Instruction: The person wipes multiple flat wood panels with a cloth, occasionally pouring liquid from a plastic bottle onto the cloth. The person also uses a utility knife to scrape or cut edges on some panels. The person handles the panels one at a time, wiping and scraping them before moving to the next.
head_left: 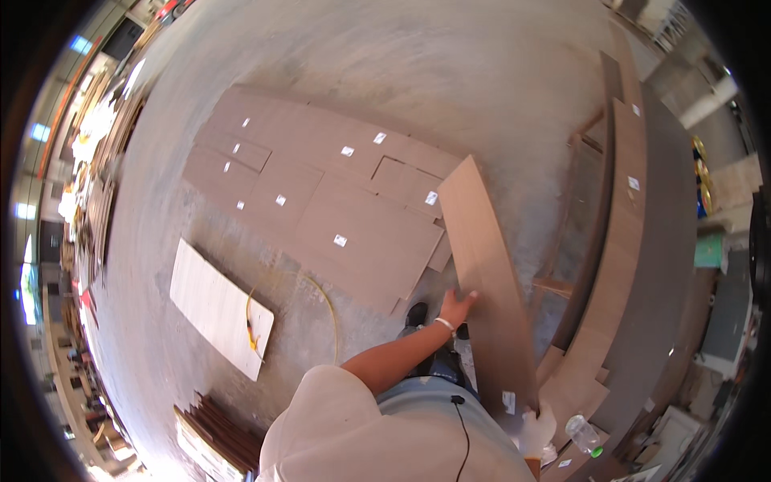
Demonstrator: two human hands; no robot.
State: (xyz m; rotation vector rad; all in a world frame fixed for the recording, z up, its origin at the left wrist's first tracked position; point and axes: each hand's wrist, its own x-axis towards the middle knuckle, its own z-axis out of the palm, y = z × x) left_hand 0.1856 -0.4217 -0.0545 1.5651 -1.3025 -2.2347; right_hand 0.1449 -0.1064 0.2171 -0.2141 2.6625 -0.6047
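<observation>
A long brown wooden board (490, 265) slants away in front of me, with a small white label near its close end. My bare left hand (459, 309), with a white band at the wrist, grips the board's left edge, thumb and fingertip apart; its other fingers are partly hidden. At the close right corner, my right hand (536, 430) in a white glove is closed on the same board. Beside that glove lies a clear plastic bottle (584, 436) with a green cap.
Labelled brown panels (337, 201) lie flat across the floor ahead. A pale board (217, 305) with a yellow-handled tool (253, 339) lies left, beside a yellow hose (331, 309). Long boards (622, 209) stack at the right by a wooden frame (554, 283). More panels (213, 434) stand at lower left.
</observation>
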